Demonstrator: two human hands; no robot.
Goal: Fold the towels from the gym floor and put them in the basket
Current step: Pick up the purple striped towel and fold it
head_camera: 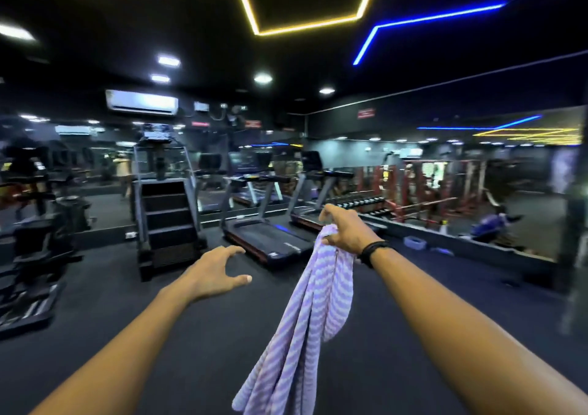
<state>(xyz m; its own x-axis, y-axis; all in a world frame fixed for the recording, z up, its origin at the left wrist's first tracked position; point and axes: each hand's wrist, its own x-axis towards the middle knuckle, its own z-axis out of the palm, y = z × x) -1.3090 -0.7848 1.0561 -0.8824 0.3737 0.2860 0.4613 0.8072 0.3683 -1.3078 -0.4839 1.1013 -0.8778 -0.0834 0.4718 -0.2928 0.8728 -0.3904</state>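
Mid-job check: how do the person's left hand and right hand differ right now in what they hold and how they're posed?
The right hand grips the top of the purple-and-white striped towel, which hangs bunched below it; the left hand holds nothing. The right hand's fingers are curled round the cloth; the left hand's fingers are spread and only loosely bent. The right wrist wears a black band; the left wrist is bare. Both arms reach forward above the dark gym floor.

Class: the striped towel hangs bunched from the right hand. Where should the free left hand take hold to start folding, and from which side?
Judging by its pose, the left hand should pinch the striped towel at its top edge, just beside the right hand, coming from the left, then slide outward to spread the bunched cloth.
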